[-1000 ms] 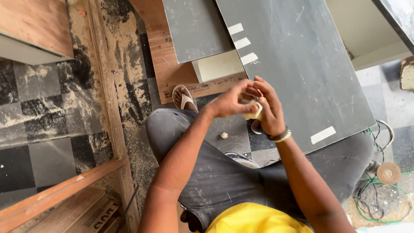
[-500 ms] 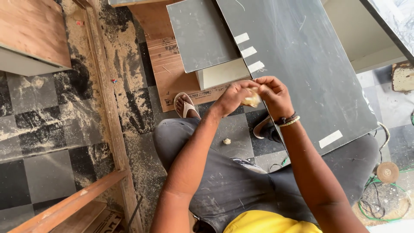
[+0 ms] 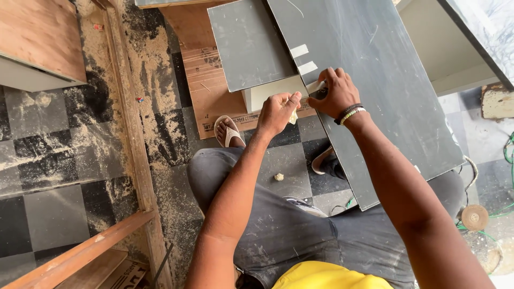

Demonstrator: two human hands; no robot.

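- The right hand (image 3: 336, 92) is pressed on the edge of the large grey board (image 3: 375, 69), fingers curled down over a strip of pale tape (image 3: 317, 85).
- The left hand (image 3: 277, 111) is closed around a small yellowish wad (image 3: 292, 118), just beside the right.
- A similar crumb (image 3: 278, 176) lies on the checkered floor (image 3: 53, 155) below.

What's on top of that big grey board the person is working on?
On the large grey board lie pale tape strips. The right hand presses another strip at its edge, hiding most of it. The left hand holds a pale wad beside the board.
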